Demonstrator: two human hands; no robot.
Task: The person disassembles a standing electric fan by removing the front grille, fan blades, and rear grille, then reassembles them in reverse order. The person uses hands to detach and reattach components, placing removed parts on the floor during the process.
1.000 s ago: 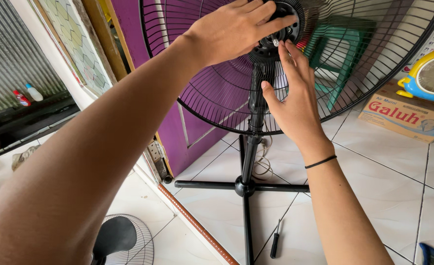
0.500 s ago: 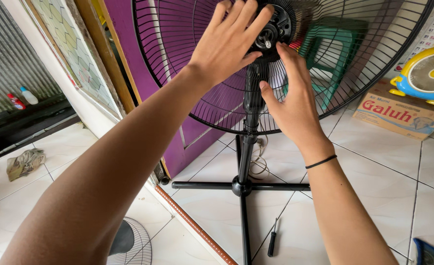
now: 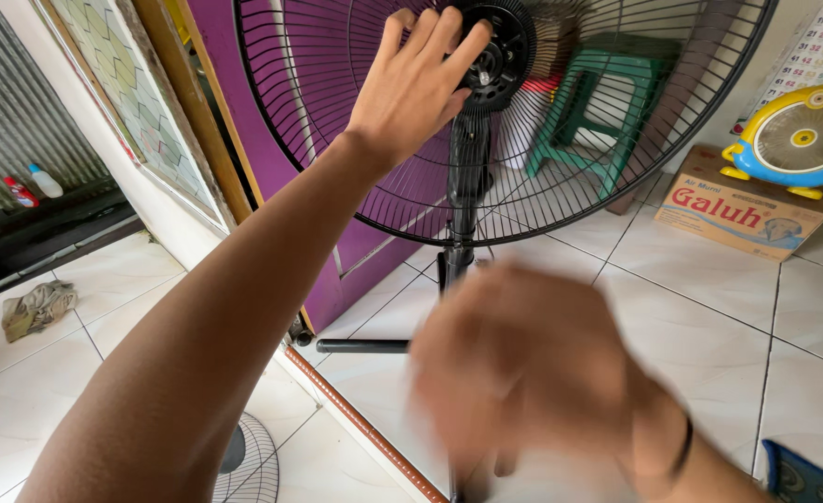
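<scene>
A black standing fan fills the upper middle of the head view, with a round wire grille (image 3: 616, 186), a black hub (image 3: 500, 47) and a black pole (image 3: 463, 177). My left hand (image 3: 411, 88) lies flat on the grille with its fingers spread, the fingertips touching the left side of the hub. My right hand (image 3: 523, 373) is low in the frame in front of the fan's pole and base, heavily blurred. Its fingers look curled, and I cannot tell whether it holds anything.
A purple door (image 3: 272, 121) stands behind the fan. A green plastic stool (image 3: 607, 93) shows through the grille. At right, a cardboard box (image 3: 737, 214) carries a small yellow-and-blue fan (image 3: 798, 140). A second wire grille (image 3: 253, 466) lies on the white tiles at lower left.
My right hand has left the fan's neck below the hub and dropped quickly toward the base. My left hand stays on the grille by the hub. The view has moved closer.
</scene>
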